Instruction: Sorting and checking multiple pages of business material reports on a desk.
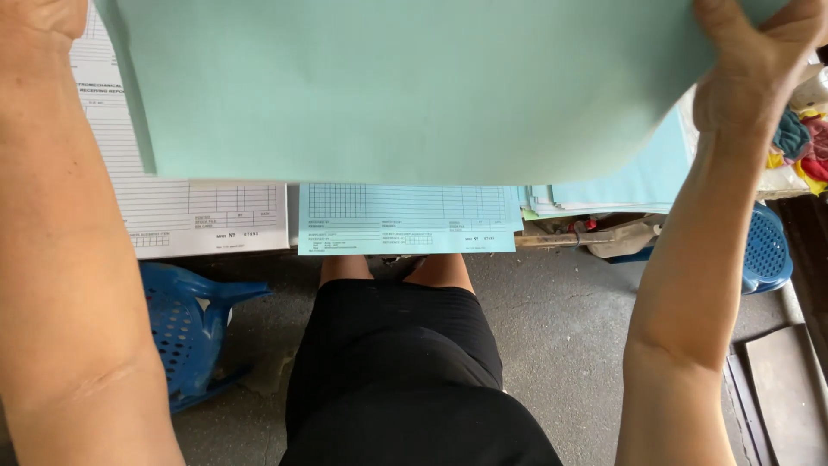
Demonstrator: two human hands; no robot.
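While both forearms reach up, the right hand [750,73] has its grip clamped on the pale green sheet [405,86].

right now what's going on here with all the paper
A seated person holds up a large pale green sheet with both hands: the right hand grips its right edge, and the left hand is at its left corner, mostly out of frame. Below it lie a white printed form and a light blue printed form, side by side. A stack of blue sheets sits to the right.
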